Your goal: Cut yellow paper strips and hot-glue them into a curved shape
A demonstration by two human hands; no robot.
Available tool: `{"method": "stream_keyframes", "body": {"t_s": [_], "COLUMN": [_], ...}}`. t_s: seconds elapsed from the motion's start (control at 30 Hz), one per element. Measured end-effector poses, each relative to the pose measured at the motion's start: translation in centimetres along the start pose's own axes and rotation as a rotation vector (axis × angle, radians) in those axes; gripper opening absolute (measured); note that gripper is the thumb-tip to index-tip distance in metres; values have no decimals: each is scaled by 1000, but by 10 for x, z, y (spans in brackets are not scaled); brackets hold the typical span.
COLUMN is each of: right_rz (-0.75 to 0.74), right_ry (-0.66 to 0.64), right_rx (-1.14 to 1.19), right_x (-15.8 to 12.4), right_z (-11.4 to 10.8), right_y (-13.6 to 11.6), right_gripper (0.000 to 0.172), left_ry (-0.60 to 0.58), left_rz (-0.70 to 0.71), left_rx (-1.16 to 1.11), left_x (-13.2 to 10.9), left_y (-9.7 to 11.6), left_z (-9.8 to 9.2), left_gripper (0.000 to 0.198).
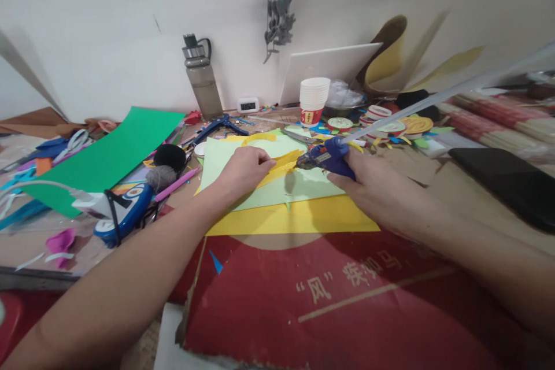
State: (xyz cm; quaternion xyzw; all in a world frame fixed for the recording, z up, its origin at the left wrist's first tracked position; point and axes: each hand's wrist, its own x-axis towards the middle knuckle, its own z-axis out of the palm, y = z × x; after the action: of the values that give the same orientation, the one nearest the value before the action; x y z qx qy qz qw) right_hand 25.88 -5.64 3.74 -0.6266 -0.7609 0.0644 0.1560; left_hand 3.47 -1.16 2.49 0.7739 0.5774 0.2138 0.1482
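Observation:
My right hand point(364, 176) is wrapped round a blue hot glue gun point(327, 157), a long clear glue stick point(416, 107) jutting from its back. The gun's nozzle points left, at a folded yellow paper strip point(281, 169); whether it touches cannot be made out. At the strip's left end, the fingers of my left hand point(248, 170) are pinched on the yellow paper. Under both lies a pale green sheet point(264, 198), with a yellow sheet point(295, 217) beneath it. A red cardboard box point(269, 283) supports the sheets.
A water bottle point(203, 84), small clock point(248, 105) and stacked paper cups point(313, 101) stand along the wall. On the left lie a green sheet point(117, 156) and a blue power strip point(130, 211) with a white plug. A black phone-like slab point(507, 185) lies at right.

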Motion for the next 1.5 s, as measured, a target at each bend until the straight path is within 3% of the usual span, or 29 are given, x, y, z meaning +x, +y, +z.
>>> {"method": "stream_keyframes", "body": {"t_s": [0.13, 0.37, 0.57, 0.8, 1.0, 1.5], "right_rz": [13, -26, 29, -75, -16, -61], "right_ry": [13, 15, 22, -8, -25, -13], "right_rx": [-1, 53, 27, 80, 50, 80], "right_x": [5, 4, 5, -2, -4, -2], "right_z": [7, 12, 10, 15, 11, 13], "right_y": [5, -3, -1, -6, 0, -9], "right_gripper": [30, 24, 26, 22, 25, 22], "left_ry": [-1, 2, -8, 5, -1, 11], "left_rz": [4, 12, 3, -1, -7, -23], "left_rx": [14, 19, 26, 25, 28, 1], "left_x": [0, 0, 0, 1, 2, -1], "left_y": [0, 0, 0, -1, -1, 1], "left_z": [0, 0, 0, 1, 2, 0], "left_gripper": [25, 25, 25, 25, 25, 27]}}
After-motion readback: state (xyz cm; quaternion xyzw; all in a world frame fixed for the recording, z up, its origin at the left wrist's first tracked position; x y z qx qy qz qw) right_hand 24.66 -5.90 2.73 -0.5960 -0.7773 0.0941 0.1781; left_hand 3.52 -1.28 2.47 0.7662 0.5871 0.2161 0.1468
